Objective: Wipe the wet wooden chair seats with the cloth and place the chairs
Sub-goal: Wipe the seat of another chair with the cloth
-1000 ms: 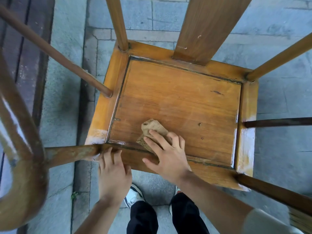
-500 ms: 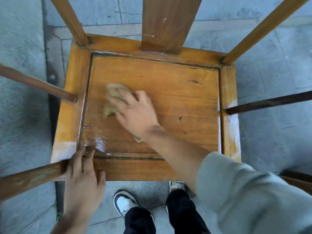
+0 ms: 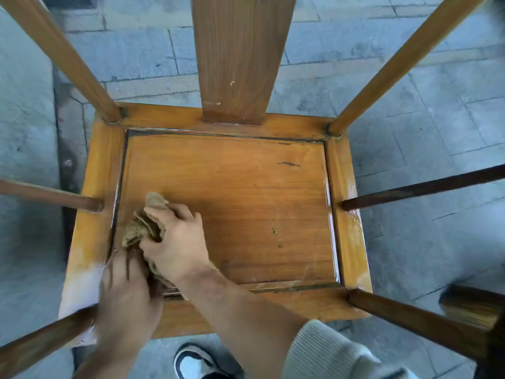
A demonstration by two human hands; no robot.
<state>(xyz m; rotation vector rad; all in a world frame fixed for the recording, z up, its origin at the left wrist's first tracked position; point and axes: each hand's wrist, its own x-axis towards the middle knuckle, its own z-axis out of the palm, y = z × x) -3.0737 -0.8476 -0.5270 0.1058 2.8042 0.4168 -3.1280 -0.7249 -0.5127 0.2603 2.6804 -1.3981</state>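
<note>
Now that the left hand (image 3: 128,291) has left the armrest and joined the right hand (image 3: 175,242), both grip the cloth (image 3: 142,228), bunched at the seat (image 3: 246,201)'s near-left corner; likely refolding, wiping unfinished.

A single head-worn camera looks steeply down from just above the wooden chair seat (image 3: 226,203), close enough that the seat fills the middle of the wide-angle view, with the backrest splat (image 3: 240,56) at the far edge and stone paving (image 3: 423,127) all around.
</note>
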